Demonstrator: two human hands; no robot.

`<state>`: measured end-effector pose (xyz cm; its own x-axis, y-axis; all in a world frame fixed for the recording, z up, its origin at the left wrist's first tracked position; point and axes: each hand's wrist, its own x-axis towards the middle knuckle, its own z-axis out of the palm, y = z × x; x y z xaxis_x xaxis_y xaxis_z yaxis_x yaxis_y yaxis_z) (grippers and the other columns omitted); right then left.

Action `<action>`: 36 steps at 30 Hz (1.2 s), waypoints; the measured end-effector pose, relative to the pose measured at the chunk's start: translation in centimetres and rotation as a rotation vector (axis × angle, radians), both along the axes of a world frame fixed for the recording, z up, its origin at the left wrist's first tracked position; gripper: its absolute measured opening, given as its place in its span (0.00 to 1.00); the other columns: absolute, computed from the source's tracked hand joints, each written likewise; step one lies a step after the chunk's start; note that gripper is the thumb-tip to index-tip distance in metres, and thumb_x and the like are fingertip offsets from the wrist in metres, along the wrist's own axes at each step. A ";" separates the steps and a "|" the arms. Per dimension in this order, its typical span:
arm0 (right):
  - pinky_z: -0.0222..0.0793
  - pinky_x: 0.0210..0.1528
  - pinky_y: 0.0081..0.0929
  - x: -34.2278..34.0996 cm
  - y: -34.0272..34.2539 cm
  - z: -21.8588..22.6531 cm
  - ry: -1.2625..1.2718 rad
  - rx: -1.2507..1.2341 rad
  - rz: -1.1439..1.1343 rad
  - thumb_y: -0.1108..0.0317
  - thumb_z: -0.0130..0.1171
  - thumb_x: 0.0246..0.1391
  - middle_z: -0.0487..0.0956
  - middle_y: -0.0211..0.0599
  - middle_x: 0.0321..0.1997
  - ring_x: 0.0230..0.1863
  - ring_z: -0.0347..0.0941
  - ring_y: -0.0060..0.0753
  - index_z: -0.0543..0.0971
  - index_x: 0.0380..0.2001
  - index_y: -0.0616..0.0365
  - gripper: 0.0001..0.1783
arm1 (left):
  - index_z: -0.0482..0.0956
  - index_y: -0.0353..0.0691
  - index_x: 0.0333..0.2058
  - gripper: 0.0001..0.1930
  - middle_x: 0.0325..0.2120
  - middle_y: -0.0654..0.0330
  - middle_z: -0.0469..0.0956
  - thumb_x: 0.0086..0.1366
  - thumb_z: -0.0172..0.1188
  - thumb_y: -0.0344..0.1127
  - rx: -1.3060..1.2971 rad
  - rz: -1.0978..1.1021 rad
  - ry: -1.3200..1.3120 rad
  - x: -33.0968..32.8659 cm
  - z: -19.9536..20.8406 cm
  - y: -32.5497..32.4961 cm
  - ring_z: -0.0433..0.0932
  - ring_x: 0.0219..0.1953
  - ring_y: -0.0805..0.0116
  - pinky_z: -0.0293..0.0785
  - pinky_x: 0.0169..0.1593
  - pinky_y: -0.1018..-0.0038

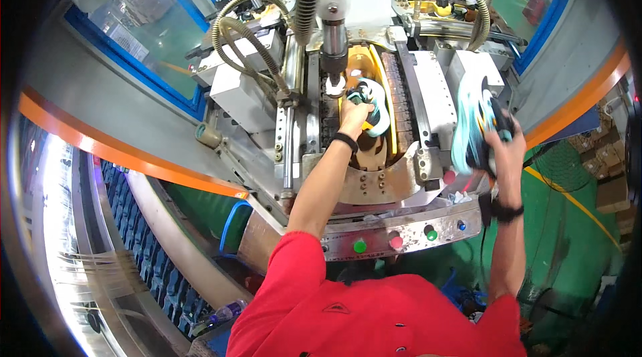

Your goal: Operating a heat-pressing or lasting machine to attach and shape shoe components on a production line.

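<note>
Inside the machine's middle bay, a shoe (379, 113) with a pale turquoise and white sole lies by the yellow-edged cradle (392, 109). My left hand (353, 118) reaches in from below, its fingers closed on the dark part of that shoe; the fingertips are partly hidden. Off to the right, beside the bay, my right hand (508, 146) grips a second shoe (470, 123). This one has a black upper and a white-turquoise sole, is held upright, and looks slightly blurred. Close to the left hand, a metal press rod (334, 46) with a white tip comes down.
Ribbed hoses (251, 32) and white blocks (244, 99) flank the bay. An orange rail (127, 148) curves along the machine's front. Below the bay, a metal panel carries green buttons (360, 246) and a red button (396, 242). A conveyor (157, 236) runs at left; cartons (612, 193) stand at right.
</note>
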<state>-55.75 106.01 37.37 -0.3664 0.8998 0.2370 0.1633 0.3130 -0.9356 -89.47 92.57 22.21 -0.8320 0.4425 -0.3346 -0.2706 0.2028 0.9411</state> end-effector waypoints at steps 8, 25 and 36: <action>0.74 0.43 0.33 -22.0 1.6 1.9 -0.811 0.010 0.486 0.59 0.69 0.32 0.80 0.55 0.39 0.42 0.79 0.46 0.76 0.44 0.71 0.35 | 0.73 0.32 0.50 0.19 0.42 0.59 0.80 0.61 0.63 0.28 0.344 -0.099 -0.357 15.4 15.7 -20.2 0.81 0.39 0.69 0.79 0.42 0.71; 0.73 0.42 0.42 -19.5 -17.0 -8.1 -0.148 0.695 0.656 0.72 0.57 0.56 0.79 0.48 0.38 0.40 0.76 0.53 0.75 0.43 0.62 0.12 | 0.71 0.29 0.52 0.22 0.44 0.55 0.78 0.58 0.62 0.22 0.277 0.981 -0.265 39.2 12.3 -41.1 0.80 0.42 0.66 0.77 0.48 0.70; 0.64 0.52 0.45 -7.2 -26.7 -30.1 -0.282 0.659 1.388 0.72 0.53 0.51 0.73 0.47 0.40 0.47 0.68 0.54 0.75 0.36 0.58 0.08 | 0.71 0.25 0.52 0.24 0.43 0.54 0.79 0.57 0.66 0.24 0.430 1.182 -0.391 50.5 6.8 -39.1 0.79 0.44 0.66 0.76 0.51 0.70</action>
